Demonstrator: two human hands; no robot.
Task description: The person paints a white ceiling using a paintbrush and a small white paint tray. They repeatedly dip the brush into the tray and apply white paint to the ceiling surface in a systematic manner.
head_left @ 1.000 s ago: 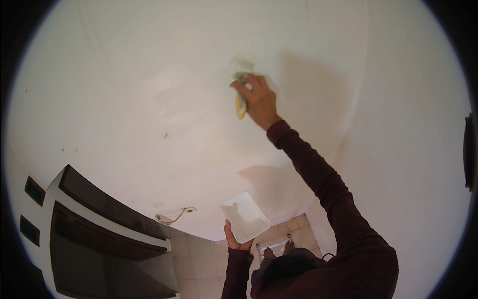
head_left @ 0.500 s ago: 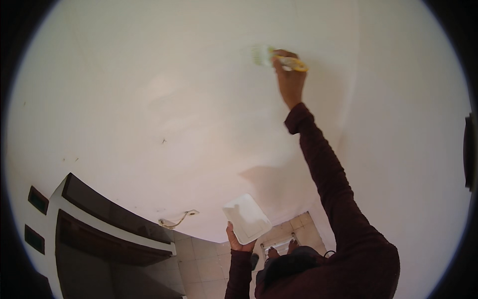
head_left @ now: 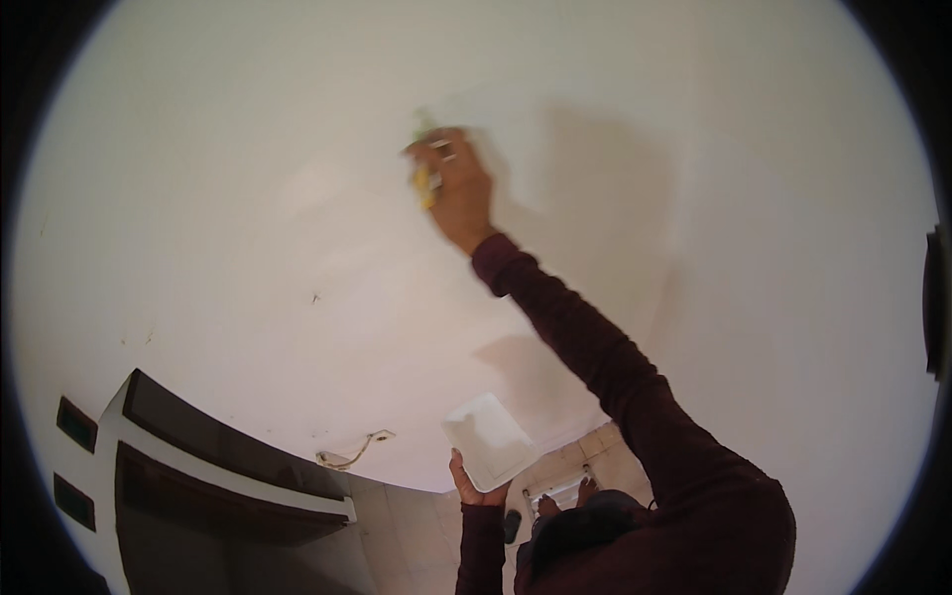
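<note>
My right hand [head_left: 464, 193] is raised against the pale wall [head_left: 248, 198], its fingers closed round a paintbrush [head_left: 425, 185] with a yellow handle. The brush's bristle end is blurred and lies close to the wall's surface, pointing upward. Lower down, my left hand [head_left: 476, 493] grips a shallow white rectangular tray [head_left: 514, 464] by its near left side, the thumb over the rim. The tray is tilted, and whatever whitish stuff it may hold cannot be made out.
A loose wire [head_left: 362, 453] sticks out of the wall at lower left, beside a dark built-in shelf opening [head_left: 218, 526]. My bare feet [head_left: 587, 488] stand on a pale metal step [head_left: 560, 493] above the tiled floor [head_left: 397, 526]. A dark slipper [head_left: 512, 526] lies there.
My right hand has swept left and slightly down across the wall with the paintbrush, whose handle now points downward. My left hand and the tray stay nearly in place.
</note>
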